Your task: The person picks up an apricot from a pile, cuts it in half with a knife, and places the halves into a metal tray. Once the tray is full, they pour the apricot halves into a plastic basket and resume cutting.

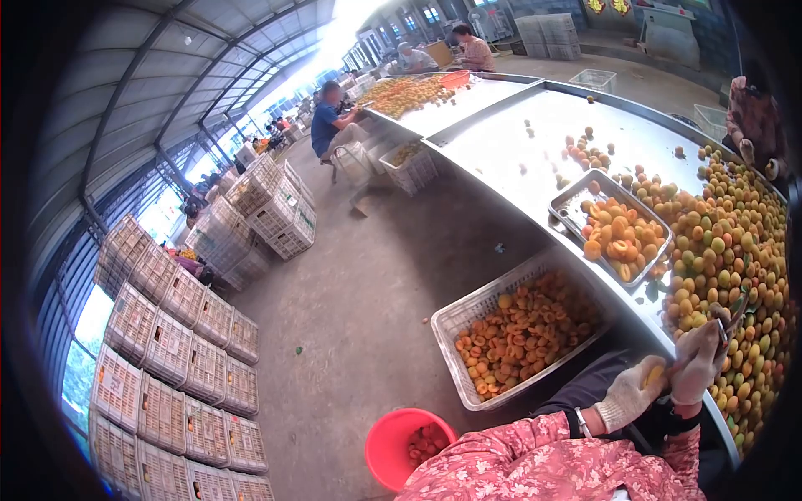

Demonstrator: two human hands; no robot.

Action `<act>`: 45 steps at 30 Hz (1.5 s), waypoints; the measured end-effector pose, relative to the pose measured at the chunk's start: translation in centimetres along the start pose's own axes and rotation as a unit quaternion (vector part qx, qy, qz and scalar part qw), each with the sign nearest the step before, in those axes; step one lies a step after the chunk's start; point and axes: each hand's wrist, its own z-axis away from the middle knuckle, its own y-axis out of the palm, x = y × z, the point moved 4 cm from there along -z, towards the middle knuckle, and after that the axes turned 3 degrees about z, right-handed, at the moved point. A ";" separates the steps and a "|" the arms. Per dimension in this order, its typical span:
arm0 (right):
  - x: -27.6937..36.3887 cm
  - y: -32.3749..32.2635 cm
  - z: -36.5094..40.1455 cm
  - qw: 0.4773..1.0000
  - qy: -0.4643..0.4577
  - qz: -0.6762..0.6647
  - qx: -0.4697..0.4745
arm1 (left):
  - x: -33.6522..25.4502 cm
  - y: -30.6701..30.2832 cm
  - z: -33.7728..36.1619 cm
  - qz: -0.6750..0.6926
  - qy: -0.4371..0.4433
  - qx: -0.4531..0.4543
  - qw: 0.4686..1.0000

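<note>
At the near edge of the bench (501, 150), the left hand (628, 394) is closed around a small apricot (656, 374). The right hand (697, 361), just beside it, grips a little knife (723, 327). The apricot looks soft, light and easy to squash, so I think it is best to hold its round sides gently

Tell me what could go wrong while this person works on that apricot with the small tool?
The thin dark tool in the right hand sits very close to the left hand gripping the apricot; a slip might cut into that hand. The heaped apricot pile reaches the near edge of the table, so jostled fruit could roll off onto the floor.
</note>
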 end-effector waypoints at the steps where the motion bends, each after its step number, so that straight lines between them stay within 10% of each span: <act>1: -0.4 -0.2 -0.3 0.996 0.056 -0.065 -0.009 | -0.1 0.0 0.0 -0.003 0.056 -0.009 0.998; 23: -2.2 -2.7 -1.0 0.948 0.211 -0.214 -0.103 | -2.0 0.5 0.6 0.057 0.132 0.059 0.988; 32: 1.6 -0.4 0.0 0.997 0.009 -0.043 -0.064 | -1.3 0.6 0.1 0.040 0.122 0.050 0.990; 45: -2.4 -3.3 -0.3 0.940 0.224 -0.239 -0.093 | -2.2 0.6 0.8 -0.012 0.212 0.071 0.975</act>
